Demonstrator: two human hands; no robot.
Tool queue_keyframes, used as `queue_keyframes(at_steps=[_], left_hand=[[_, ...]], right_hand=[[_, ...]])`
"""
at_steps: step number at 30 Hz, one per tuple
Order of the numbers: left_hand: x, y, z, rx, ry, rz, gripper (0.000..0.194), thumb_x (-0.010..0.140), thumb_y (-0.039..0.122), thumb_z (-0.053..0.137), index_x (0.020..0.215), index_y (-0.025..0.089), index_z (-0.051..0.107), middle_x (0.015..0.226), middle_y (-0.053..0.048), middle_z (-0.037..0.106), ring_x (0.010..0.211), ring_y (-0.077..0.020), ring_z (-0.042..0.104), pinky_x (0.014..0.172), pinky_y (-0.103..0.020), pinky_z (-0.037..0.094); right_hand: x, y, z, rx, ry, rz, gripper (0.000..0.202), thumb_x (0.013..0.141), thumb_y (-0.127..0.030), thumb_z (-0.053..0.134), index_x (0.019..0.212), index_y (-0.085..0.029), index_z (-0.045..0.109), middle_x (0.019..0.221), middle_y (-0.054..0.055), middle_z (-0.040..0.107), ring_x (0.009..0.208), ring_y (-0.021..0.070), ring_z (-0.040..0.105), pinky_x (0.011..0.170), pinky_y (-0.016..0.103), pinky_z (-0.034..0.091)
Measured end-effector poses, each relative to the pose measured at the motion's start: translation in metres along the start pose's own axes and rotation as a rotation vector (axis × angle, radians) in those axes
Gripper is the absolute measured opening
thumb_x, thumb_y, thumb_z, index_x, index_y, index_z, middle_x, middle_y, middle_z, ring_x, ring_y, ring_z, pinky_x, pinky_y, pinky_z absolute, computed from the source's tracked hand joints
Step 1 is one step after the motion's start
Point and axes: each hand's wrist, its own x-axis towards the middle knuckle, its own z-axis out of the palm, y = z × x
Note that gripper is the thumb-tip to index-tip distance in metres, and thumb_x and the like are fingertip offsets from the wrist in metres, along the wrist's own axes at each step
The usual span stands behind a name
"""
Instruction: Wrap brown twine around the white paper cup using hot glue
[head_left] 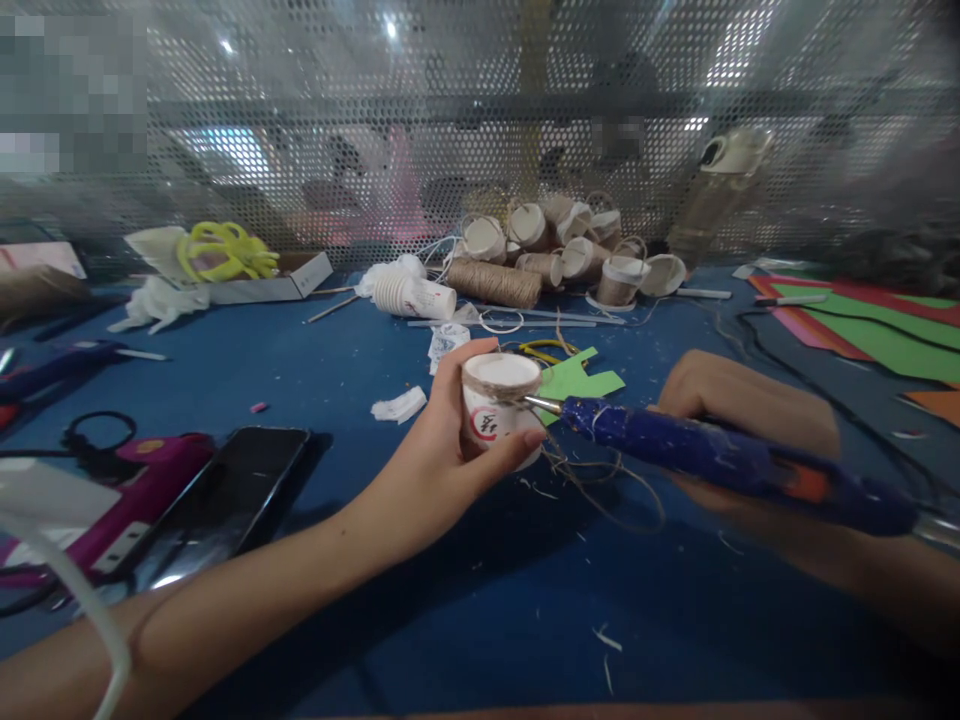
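- I see the blue tabletop (pixel 360 640) stretching beneath both hands.
- I have the blue glue gun (pixel 675 445) in the right hand (pixel 727 400), which is curled around it.
- My left hand (pixel 442 450) grips the paper cup (pixel 480 412), mid-view.
- Twine (pixel 495 390) rings the cup's upper end, the metal nozzle (pixel 546 404) right at it.

The white cup (pixel 498 414) looks like smooth, dull paper. The brown string (pixel 487 388) round its top is rough and hairy. The blue tool (pixel 675 443) looks like hard plastic with white specks on it, and its tip (pixel 546 404) is shiny metal. The black phone (pixel 244 480) is smooth and very glossy. The green sheet (pixel 892 322) looks like matt paper. The blue desk (pixel 427 640) looks dull.
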Motion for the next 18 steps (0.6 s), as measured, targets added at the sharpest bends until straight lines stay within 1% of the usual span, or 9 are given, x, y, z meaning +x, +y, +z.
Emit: queue_keyframes(at_steps=[2, 6, 9, 11, 13, 15, 17, 18], left_hand=[[0.0, -0.001, 0.0, -0.001, -0.018, -0.007, 0.064, 0.09, 0.034, 0.072, 0.14, 0.029, 0.031, 0.121, -0.004, 0.064, 0.099, -0.0201, 0.066, 0.086, -0.031, 0.06], [0.0, -0.004, 0.0, 0.016, -0.03, -0.01, 0.064, 0.09, 0.031, 0.071, 0.141, 0.029, 0.032, 0.127, -0.005, 0.062, 0.101, -0.0206, 0.066, 0.084, -0.031, 0.059], [0.001, -0.005, -0.001, 0.014, -0.011, -0.016, 0.062, 0.089, 0.031, 0.071, 0.139, 0.028, 0.035, 0.122, -0.005, 0.063, 0.099, -0.0207, 0.066, 0.084, -0.032, 0.058], [0.001, -0.005, -0.003, -0.004, 0.016, -0.013, 0.061, 0.088, 0.031, 0.072, 0.138, 0.028, 0.037, 0.116, -0.004, 0.064, 0.094, -0.0196, 0.065, 0.083, -0.031, 0.057], [0.001, -0.004, -0.004, -0.039, 0.041, -0.005, 0.062, 0.087, 0.031, 0.075, 0.137, 0.03, 0.039, 0.113, -0.002, 0.065, 0.092, -0.0182, 0.065, 0.083, -0.03, 0.057], [0.0, -0.004, -0.005, -0.088, 0.042, 0.012, 0.063, 0.086, 0.031, 0.077, 0.138, 0.032, 0.041, 0.115, -0.001, 0.065, 0.093, -0.017, 0.065, 0.084, -0.028, 0.057], [-0.002, -0.004, -0.005, -0.129, 0.03, 0.026, 0.063, 0.086, 0.03, 0.078, 0.138, 0.033, 0.042, 0.116, 0.0, 0.066, 0.094, -0.0165, 0.066, 0.084, -0.027, 0.057], [-0.002, -0.003, -0.005, -0.141, 0.031, 0.031, 0.062, 0.086, 0.03, 0.078, 0.137, 0.033, 0.043, 0.116, 0.0, 0.067, 0.094, -0.0165, 0.066, 0.084, -0.027, 0.057]], right_hand=[[-0.001, 0.001, 0.0, 0.038, -0.03, -0.024, 0.02, 0.082, -0.013, 0.065, 0.072, -0.022, 0.051, 0.068, -0.002, 0.048, 0.058, 0.0132, 0.045, 0.052, 0.03, 0.034], [-0.004, 0.005, 0.003, 0.055, -0.001, -0.044, 0.018, 0.082, -0.012, 0.064, 0.073, -0.023, 0.052, 0.068, -0.001, 0.048, 0.058, 0.0142, 0.046, 0.052, 0.03, 0.033], [-0.003, 0.008, 0.003, 0.018, 0.012, -0.018, 0.02, 0.078, -0.012, 0.067, 0.071, -0.023, 0.052, 0.067, -0.002, 0.05, 0.058, 0.0142, 0.047, 0.053, 0.03, 0.034], [0.001, 0.011, 0.003, -0.012, 0.025, 0.041, 0.023, 0.076, -0.013, 0.07, 0.066, -0.023, 0.051, 0.065, -0.002, 0.052, 0.056, 0.0134, 0.047, 0.053, 0.029, 0.034], [0.007, 0.016, 0.003, 0.04, 0.035, 0.179, 0.026, 0.075, -0.019, 0.071, 0.06, -0.022, 0.049, 0.059, -0.003, 0.052, 0.052, 0.0122, 0.047, 0.051, 0.028, 0.035], [0.013, 0.024, 0.004, 0.201, -0.016, 0.424, 0.031, 0.076, -0.031, 0.072, 0.056, -0.022, 0.051, 0.05, -0.005, 0.051, 0.045, 0.0109, 0.046, 0.047, 0.026, 0.036], [0.018, 0.035, 0.005, 0.375, -0.206, 0.725, 0.036, 0.076, -0.045, 0.074, 0.055, -0.02, 0.059, 0.041, -0.005, 0.049, 0.038, 0.0099, 0.043, 0.041, 0.025, 0.033], [0.019, 0.041, 0.006, 0.457, -0.273, 0.832, 0.037, 0.076, -0.049, 0.076, 0.058, -0.019, 0.064, 0.04, -0.006, 0.048, 0.037, 0.0093, 0.042, 0.04, 0.023, 0.031]])
